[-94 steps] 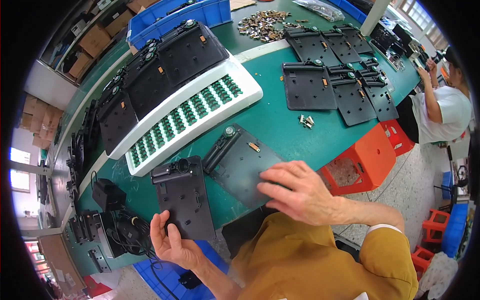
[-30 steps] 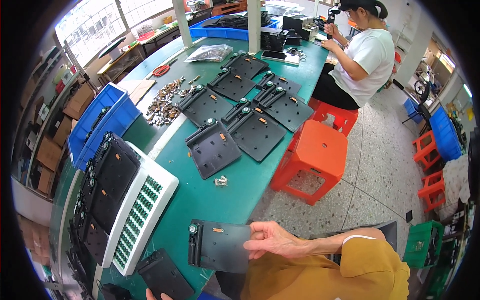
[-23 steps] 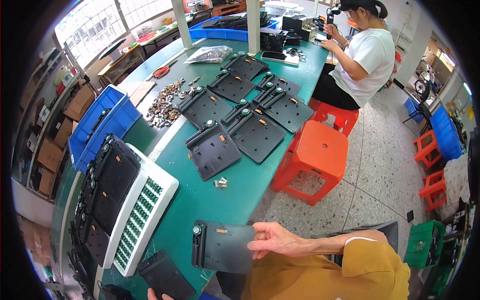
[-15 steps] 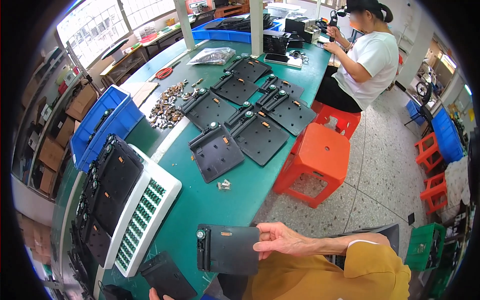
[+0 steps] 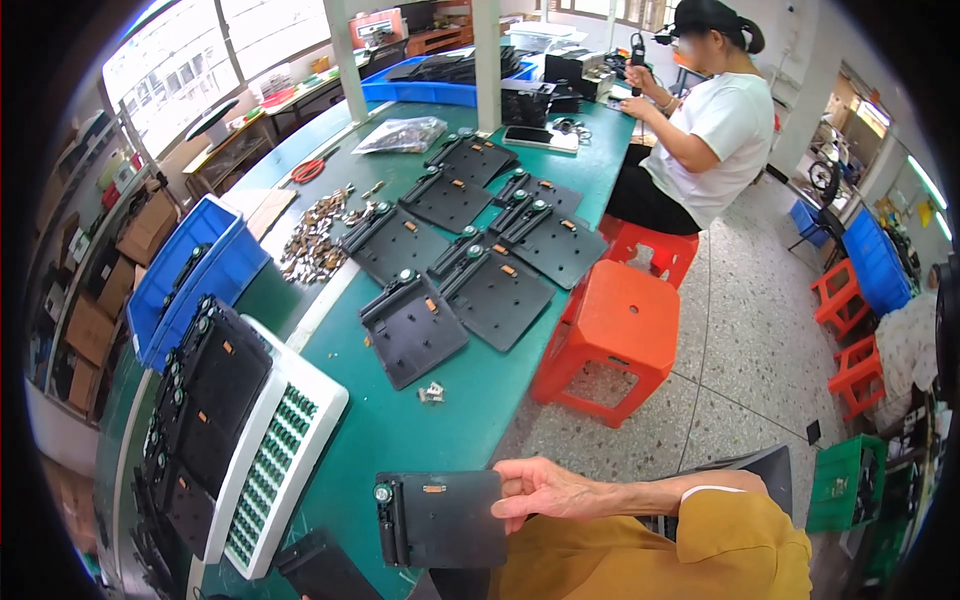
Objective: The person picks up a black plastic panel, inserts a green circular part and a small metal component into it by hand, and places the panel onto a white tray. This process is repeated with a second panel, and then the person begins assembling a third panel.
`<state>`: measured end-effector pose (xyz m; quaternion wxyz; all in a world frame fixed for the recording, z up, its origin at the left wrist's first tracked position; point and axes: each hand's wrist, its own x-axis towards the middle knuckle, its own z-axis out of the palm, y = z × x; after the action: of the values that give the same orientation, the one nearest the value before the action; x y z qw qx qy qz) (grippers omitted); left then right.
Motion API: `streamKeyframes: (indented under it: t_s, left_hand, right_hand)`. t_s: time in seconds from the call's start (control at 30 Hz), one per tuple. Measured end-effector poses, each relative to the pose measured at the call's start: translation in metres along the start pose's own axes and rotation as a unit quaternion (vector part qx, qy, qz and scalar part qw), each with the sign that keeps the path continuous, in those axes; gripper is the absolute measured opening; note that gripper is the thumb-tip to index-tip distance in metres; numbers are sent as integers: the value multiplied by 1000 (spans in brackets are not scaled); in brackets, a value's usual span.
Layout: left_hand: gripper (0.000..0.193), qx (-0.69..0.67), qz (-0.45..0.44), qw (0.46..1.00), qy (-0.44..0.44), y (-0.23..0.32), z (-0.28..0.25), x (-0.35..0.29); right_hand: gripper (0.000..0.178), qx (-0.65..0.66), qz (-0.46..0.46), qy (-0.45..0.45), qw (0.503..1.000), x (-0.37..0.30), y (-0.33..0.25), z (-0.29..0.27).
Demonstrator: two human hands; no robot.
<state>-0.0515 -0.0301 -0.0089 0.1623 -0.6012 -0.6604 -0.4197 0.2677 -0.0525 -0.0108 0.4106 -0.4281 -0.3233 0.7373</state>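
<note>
My right hand (image 5: 540, 492) is closed on the right edge of a black plastic panel (image 5: 450, 525), thumb on top. The panel is held near the front of the table. A dark roller-like bar with a small round green part runs along its left side, and a small orange connector sits near its top edge. At the bottom lies a second black panel (image 5: 325, 568), cut off by the picture's lower edge. My left hand is out of the picture.
Several similar panels (image 5: 500, 300) lie on the green table beyond. A white tray (image 5: 325, 400) of small green parts stands at left, by a blue bin (image 5: 235, 262). Loose metal pieces (image 5: 315, 235) are heaped behind. Red stools (image 5: 630, 310) stand right; a seated person (image 5: 715, 130) works beyond.
The view has shifted, so the table and panels sit further left and mostly lower. My left fingers, seen before at the second panel, have dropped out of the picture. The right-hand grip is unchanged.
</note>
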Motion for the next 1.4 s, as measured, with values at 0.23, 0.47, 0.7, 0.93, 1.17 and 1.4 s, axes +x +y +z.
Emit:
streamKeyframes:
  t_s: [0.23,0.47,0.7,0.93,1.17,1.4]
  left_hand:
    - [64,20,12,1000,-18,-8,5,-4]
    - [59,12,13,1000,-19,-2,2,-1]
    - [58,16,6,1000,-22,1,4,0]
    - [58,17,-8,1000,-18,1,1,-3]
    - [35,47,-63,993,-85,-10,3,-11]
    - [35,5,-108,991,-82,-1,3,-9]
  right_hand:
    - [27,0,-16,8,1000,-4,-10,1]
    - [26,-8,-37,15,999,-2,-18,0]
    - [26,-19,-44,24,999,-2,-27,0]
    - [28,-18,-38,26,999,1,-24,1]
    - [40,21,-43,71,996,2,-26,4]
    - [30,-18,-32,75,997,2,-25,2]
